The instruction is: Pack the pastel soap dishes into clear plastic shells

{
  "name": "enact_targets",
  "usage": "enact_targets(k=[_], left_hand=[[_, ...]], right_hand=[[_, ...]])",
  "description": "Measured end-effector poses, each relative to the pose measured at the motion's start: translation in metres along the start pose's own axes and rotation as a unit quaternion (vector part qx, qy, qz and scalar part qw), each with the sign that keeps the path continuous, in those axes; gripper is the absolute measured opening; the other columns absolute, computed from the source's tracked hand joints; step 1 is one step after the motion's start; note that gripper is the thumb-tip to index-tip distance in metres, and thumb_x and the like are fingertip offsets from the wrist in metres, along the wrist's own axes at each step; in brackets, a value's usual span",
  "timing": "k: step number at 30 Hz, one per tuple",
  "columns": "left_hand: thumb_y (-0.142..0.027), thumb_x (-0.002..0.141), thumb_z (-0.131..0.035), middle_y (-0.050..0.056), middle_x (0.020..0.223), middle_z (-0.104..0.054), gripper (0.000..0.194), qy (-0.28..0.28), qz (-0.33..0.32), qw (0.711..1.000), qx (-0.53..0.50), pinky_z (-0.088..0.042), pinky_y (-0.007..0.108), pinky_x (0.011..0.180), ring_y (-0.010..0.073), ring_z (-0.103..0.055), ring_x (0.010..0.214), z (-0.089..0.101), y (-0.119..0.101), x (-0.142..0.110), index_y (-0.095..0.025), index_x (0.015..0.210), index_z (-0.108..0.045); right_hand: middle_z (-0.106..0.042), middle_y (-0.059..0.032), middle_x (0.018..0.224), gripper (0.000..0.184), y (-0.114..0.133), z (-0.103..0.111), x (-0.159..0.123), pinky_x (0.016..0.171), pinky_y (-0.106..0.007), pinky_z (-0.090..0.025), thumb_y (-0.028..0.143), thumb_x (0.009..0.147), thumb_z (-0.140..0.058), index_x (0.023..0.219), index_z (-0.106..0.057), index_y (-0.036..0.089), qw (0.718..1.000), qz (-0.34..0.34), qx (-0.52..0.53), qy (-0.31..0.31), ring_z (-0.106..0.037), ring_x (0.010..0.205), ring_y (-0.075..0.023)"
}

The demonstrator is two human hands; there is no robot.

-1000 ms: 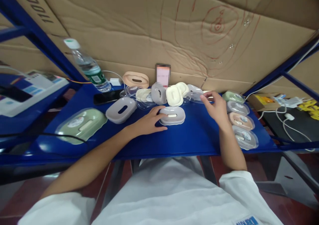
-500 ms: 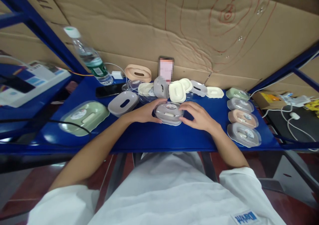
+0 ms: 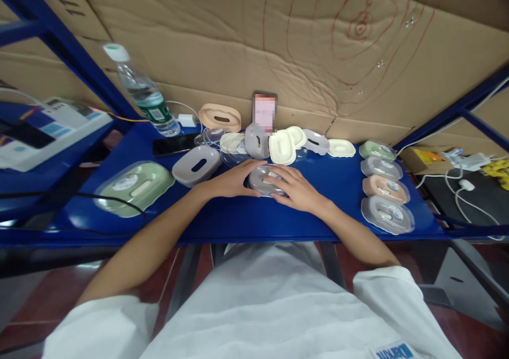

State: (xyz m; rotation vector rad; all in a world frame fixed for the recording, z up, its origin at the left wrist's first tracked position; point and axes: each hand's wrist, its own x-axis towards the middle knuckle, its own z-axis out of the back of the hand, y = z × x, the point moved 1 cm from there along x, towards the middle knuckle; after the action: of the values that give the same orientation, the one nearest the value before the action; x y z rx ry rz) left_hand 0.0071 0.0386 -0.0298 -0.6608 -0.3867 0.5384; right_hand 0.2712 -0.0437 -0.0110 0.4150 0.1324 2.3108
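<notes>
On the blue table, a grey soap box (image 3: 260, 177) with a clear domed lid sits between both hands. My left hand (image 3: 234, 181) grips its left side, with the fingers behind and the thumb in front. My right hand (image 3: 296, 189) lies over the right part of the lid, fingers bent across the top and thumb at the front edge, hiding that side. Behind them are a grey cover with a slot (image 3: 256, 141) and cream inner trays (image 3: 282, 148). A grey slotted shell (image 3: 196, 165) lies near my left forearm.
Lidded soap boxes in green, grey and peach (image 3: 385, 188) line the right edge. A larger-looking green one (image 3: 135, 188) lies at left, a dark cable near it. A water bottle (image 3: 153, 107), a black phone (image 3: 173, 145) and an upright phone (image 3: 264, 110) stand or lie behind.
My right hand came from the back right to the grey soap box, and a clear lid now covers it. Since then, the right hand has shifted left over the lid. The left hand stayed close.
</notes>
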Motion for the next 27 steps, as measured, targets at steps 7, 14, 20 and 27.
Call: enact_targets(k=[7,14,20,27], left_hand=[[-0.074,0.086,-0.078,0.020,0.173,-0.041,0.107,0.006,0.018,1.000,0.021,-0.033,0.053,0.132,0.0365,-0.042,0.160,0.003,0.000,-0.001,-0.021,0.169,-0.035],[-0.063,0.089,-0.080,0.019,0.165,-0.049,0.099,-0.001,-0.007,0.999,0.040,-0.040,0.053,0.129,0.0357,-0.049,0.154,0.000,-0.008,-0.001,-0.023,0.169,-0.038],[-0.064,0.091,-0.079,0.009,0.162,-0.054,0.085,-0.052,-0.014,0.992,0.115,-0.041,0.046,0.130,0.0330,-0.056,0.148,0.041,-0.049,-0.029,-0.034,0.164,-0.050],[-0.069,0.088,-0.075,0.006,0.157,-0.062,0.084,-0.416,0.207,0.844,0.268,-0.043,0.050,0.128,0.0326,-0.058,0.146,0.111,-0.059,-0.152,-0.029,0.160,-0.056]], right_hand=[[-0.041,-0.0154,0.175,0.052,-0.002,-0.003,0.002,0.131,-0.064,-0.033,0.045,0.112,-0.052,0.160,-0.055,0.026,1.000,0.004,-0.007,0.016,-0.029,0.166,-0.0350],[-0.034,-0.0157,0.178,0.056,-0.002,-0.002,0.000,0.131,-0.063,-0.033,0.045,0.111,-0.055,0.164,-0.051,0.028,0.999,0.021,-0.026,0.018,-0.028,0.167,-0.0356],[-0.024,-0.0160,0.182,0.077,0.003,0.018,-0.006,0.131,-0.064,-0.034,0.056,0.105,-0.063,0.172,-0.036,0.029,0.998,0.052,-0.013,-0.031,-0.023,0.169,-0.0375],[-0.025,-0.0163,0.181,0.085,0.001,0.025,-0.012,0.127,-0.064,-0.042,0.048,0.109,-0.059,0.178,-0.013,0.032,0.992,0.053,-0.028,-0.113,-0.031,0.166,-0.0388]])
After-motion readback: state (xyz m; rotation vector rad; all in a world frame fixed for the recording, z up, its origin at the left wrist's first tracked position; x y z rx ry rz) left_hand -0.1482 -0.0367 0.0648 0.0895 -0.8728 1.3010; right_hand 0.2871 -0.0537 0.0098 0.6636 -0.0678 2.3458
